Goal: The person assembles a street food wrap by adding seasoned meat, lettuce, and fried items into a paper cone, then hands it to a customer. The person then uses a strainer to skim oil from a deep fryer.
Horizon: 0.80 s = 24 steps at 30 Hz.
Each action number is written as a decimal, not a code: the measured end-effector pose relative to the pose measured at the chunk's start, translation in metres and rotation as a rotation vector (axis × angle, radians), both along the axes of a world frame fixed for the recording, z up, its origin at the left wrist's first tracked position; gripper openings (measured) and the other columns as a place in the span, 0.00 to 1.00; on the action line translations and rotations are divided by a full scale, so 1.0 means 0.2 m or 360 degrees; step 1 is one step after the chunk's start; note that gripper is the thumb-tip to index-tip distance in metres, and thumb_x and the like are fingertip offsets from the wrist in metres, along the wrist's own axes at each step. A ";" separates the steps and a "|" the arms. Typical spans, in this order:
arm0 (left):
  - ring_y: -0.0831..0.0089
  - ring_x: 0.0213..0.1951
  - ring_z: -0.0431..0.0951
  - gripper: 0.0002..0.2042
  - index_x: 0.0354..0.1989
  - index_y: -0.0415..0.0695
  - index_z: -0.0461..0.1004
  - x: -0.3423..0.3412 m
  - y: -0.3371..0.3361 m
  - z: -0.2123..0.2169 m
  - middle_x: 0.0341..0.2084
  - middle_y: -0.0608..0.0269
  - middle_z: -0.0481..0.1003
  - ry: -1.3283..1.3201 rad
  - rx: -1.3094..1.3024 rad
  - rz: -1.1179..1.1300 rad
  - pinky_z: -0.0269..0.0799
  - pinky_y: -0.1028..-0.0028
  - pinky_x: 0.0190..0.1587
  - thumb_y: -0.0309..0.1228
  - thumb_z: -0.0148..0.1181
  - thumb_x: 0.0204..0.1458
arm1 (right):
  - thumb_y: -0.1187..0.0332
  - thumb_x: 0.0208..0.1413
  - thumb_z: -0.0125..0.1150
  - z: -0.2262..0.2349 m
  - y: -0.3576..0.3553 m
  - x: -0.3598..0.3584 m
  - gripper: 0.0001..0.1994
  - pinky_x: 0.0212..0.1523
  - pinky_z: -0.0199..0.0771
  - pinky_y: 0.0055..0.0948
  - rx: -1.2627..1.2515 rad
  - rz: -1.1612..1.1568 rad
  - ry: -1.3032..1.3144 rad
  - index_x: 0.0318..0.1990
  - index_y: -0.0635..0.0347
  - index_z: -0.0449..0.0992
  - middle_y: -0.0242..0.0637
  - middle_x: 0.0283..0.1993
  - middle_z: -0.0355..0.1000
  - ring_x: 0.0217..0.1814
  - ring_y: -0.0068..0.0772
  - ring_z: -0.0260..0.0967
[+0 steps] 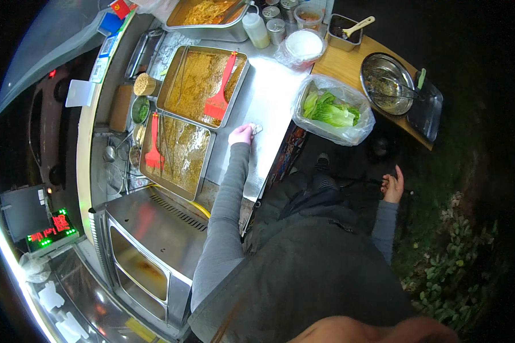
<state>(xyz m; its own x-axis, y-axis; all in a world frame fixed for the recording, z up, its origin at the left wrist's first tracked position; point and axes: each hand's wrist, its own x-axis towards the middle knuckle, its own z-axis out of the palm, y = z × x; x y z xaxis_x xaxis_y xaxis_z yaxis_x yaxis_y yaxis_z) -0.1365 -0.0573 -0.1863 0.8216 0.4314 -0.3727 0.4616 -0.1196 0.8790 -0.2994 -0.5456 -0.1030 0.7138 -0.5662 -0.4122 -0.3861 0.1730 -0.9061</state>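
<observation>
My left hand (241,135) is closed on a small crumpled white wipe (256,129), held against the bare steel counter (269,94). Just left of it stand two steel trays of brown sauce, a farther tray (191,74) and a nearer tray (183,151). A red brush (217,103) rests across the farther one, and a second red brush (154,151) lies in the nearer one. Out to the right, away from the counter, my right hand (392,186) hangs with its index finger stretched and the others loosely bent; nothing shows in it.
A plastic-lined container of lettuce (333,111) sits at the counter's right edge. Beyond it, a wooden board (377,48) bears a steel bowl (387,83). A squeeze bottle (256,31) and shakers stand at the back. A steel oven (154,228) is at the near left.
</observation>
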 end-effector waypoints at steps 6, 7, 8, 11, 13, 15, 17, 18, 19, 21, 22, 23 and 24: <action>0.60 0.34 0.78 0.11 0.39 0.38 0.79 -0.08 -0.08 0.17 0.30 0.52 0.77 -0.0494 0.1489 -0.0686 0.73 0.67 0.40 0.28 0.58 0.49 | 0.71 0.64 0.47 0.03 0.03 0.05 0.23 0.19 0.61 0.17 -0.0082 0.0185 0.0016 0.66 0.52 0.57 0.32 0.32 0.72 0.22 0.15 0.60; 0.58 0.35 0.77 0.11 0.39 0.38 0.78 -0.09 -0.10 0.19 0.31 0.51 0.77 -0.0445 0.1485 -0.0775 0.73 0.66 0.41 0.28 0.58 0.48 | 0.71 0.64 0.47 0.03 0.03 0.06 0.23 0.19 0.61 0.17 -0.0062 0.0176 0.0066 0.66 0.52 0.57 0.31 0.32 0.72 0.22 0.15 0.60; 0.56 0.36 0.77 0.12 0.40 0.37 0.78 -0.11 -0.13 0.20 0.32 0.50 0.77 -0.0530 0.1476 -0.0829 0.73 0.64 0.42 0.27 0.57 0.48 | 0.71 0.64 0.47 0.03 0.02 0.07 0.23 0.19 0.61 0.17 -0.0058 0.0205 0.0052 0.66 0.51 0.57 0.31 0.32 0.71 0.22 0.15 0.60; 0.54 0.37 0.77 0.14 0.43 0.37 0.76 -0.20 -0.21 0.19 0.36 0.48 0.76 -0.0669 0.1568 -0.0788 0.73 0.63 0.42 0.27 0.56 0.49 | 0.72 0.64 0.46 0.01 0.01 0.12 0.23 0.19 0.61 0.17 -0.0059 0.0272 0.0051 0.66 0.52 0.55 0.31 0.32 0.71 0.22 0.14 0.60; 0.52 0.38 0.77 0.15 0.47 0.37 0.74 -0.28 -0.26 0.16 0.38 0.48 0.75 -0.0650 0.1657 -0.0755 0.73 0.61 0.42 0.27 0.56 0.50 | 0.72 0.63 0.46 0.01 0.01 0.15 0.23 0.19 0.60 0.17 -0.0017 0.0269 0.0038 0.66 0.52 0.55 0.31 0.32 0.71 0.22 0.14 0.60; 0.54 0.38 0.77 0.14 0.46 0.38 0.74 -0.32 -0.27 0.15 0.38 0.48 0.75 -0.0536 0.1171 -0.0758 0.73 0.63 0.41 0.26 0.58 0.50 | 0.73 0.63 0.46 0.00 0.02 0.17 0.24 0.19 0.60 0.16 -0.0037 0.0312 0.0053 0.66 0.53 0.55 0.31 0.32 0.71 0.22 0.14 0.60; 0.58 0.37 0.77 0.13 0.45 0.41 0.76 -0.27 -0.26 0.16 0.36 0.50 0.75 -0.0436 0.1248 -0.0836 0.73 0.65 0.40 0.24 0.59 0.50 | 0.73 0.62 0.46 0.00 0.02 0.20 0.24 0.19 0.59 0.16 -0.0029 0.0347 0.0056 0.66 0.53 0.54 0.32 0.32 0.71 0.22 0.14 0.59; 0.58 0.37 0.77 0.12 0.44 0.42 0.76 -0.19 -0.25 0.17 0.35 0.51 0.75 -0.0660 0.1344 -0.0747 0.73 0.65 0.41 0.25 0.59 0.50 | 0.73 0.62 0.46 -0.01 0.02 0.22 0.25 0.19 0.59 0.16 -0.0009 0.0373 0.0052 0.66 0.53 0.54 0.32 0.32 0.71 0.22 0.14 0.59; 0.57 0.37 0.76 0.12 0.44 0.42 0.77 -0.08 -0.23 0.18 0.35 0.51 0.75 -0.0718 0.1395 -0.0697 0.72 0.65 0.41 0.26 0.59 0.50 | 0.73 0.62 0.47 -0.01 0.02 0.23 0.25 0.19 0.59 0.16 -0.0017 0.0385 0.0053 0.67 0.53 0.54 0.32 0.32 0.71 0.22 0.14 0.59; 0.56 0.38 0.75 0.11 0.42 0.43 0.77 0.21 -0.20 0.21 0.35 0.53 0.75 -0.0885 0.1596 -0.0575 0.71 0.64 0.42 0.28 0.59 0.50 | 0.73 0.62 0.46 -0.03 0.01 0.25 0.25 0.19 0.59 0.16 -0.0005 0.0433 0.0082 0.67 0.53 0.54 0.31 0.31 0.71 0.22 0.15 0.59; 0.55 0.38 0.74 0.10 0.40 0.43 0.77 0.38 -0.20 0.20 0.35 0.54 0.76 -0.0923 0.1626 -0.0517 0.70 0.63 0.42 0.30 0.59 0.50 | 0.73 0.62 0.46 -0.04 0.01 0.26 0.25 0.19 0.59 0.16 -0.0010 0.0442 0.0087 0.67 0.52 0.54 0.31 0.31 0.71 0.22 0.15 0.59; 0.55 0.38 0.74 0.09 0.38 0.43 0.78 0.54 -0.21 0.19 0.34 0.55 0.76 -0.0967 0.1630 -0.0487 0.71 0.62 0.41 0.29 0.60 0.49 | 0.73 0.62 0.46 -0.05 0.01 0.27 0.25 0.19 0.59 0.16 -0.0032 0.0441 0.0116 0.67 0.52 0.54 0.30 0.30 0.71 0.22 0.15 0.59; 0.55 0.38 0.74 0.08 0.37 0.44 0.78 0.66 -0.22 0.18 0.33 0.56 0.75 -0.0909 0.1659 -0.0516 0.71 0.62 0.41 0.29 0.60 0.47 | 0.72 0.62 0.46 -0.07 0.02 0.28 0.25 0.19 0.59 0.16 -0.0047 0.0445 0.0138 0.67 0.51 0.54 0.30 0.30 0.71 0.22 0.15 0.60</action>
